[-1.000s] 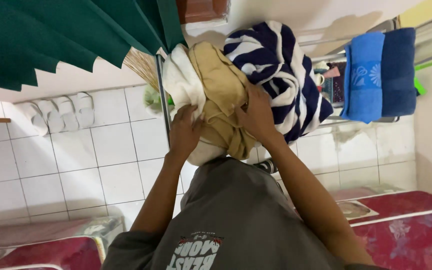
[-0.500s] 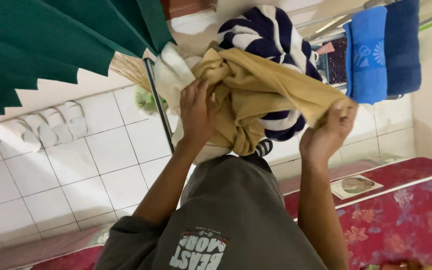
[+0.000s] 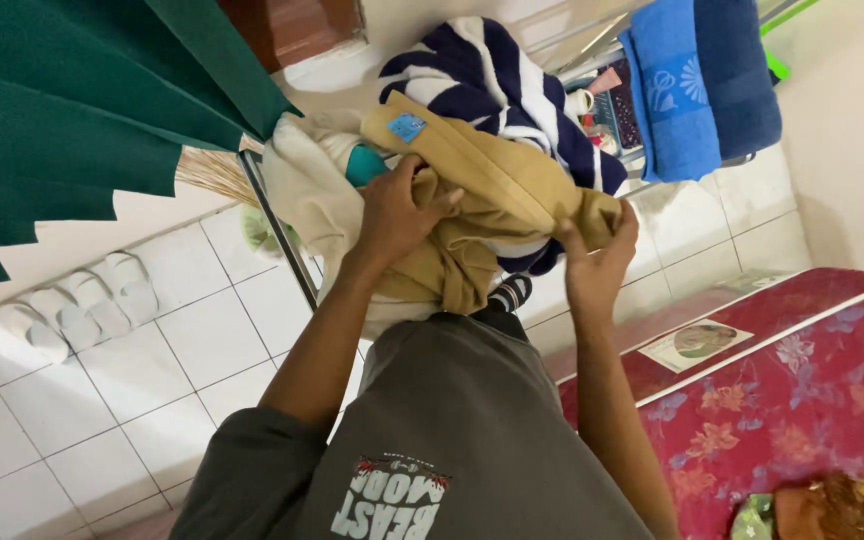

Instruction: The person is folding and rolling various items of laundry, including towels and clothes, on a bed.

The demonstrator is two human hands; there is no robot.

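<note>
**Tan garment gripped at both ends over a heap of laundry**

Tan garment [image 3: 492, 200], a soft, thick, matte cloth with a small blue label near its upper end, lies bunched on top of the laundry pile at the middle of the head view. The left hand [image 3: 402, 215] presses down on its gathered middle, fingers curled into the folds. The right hand [image 3: 597, 255] pinches the garment's lower right end, thumb over fingers, with the cloth pulled taut between the two hands.

Beneath it sit a navy-and-white striped cloth [image 3: 497, 75], loosely draped, and a cream cloth [image 3: 307, 195], both resting against a thin metal rack bar [image 3: 277, 230]. Blue towels [image 3: 702, 80], plush and flat, hang behind on the right. A dark green scalloped curtain [image 3: 72, 110] fills the upper left corner, above glossy white floor tiles [image 3: 102, 400]. A red floral mattress [image 3: 802, 390] lies at the lower right.

One risk, as I judge it: the pile looks loosely stacked, so a hard tug on the tan cloth could drag the striped or cream pieces off onto the tiles.
</note>
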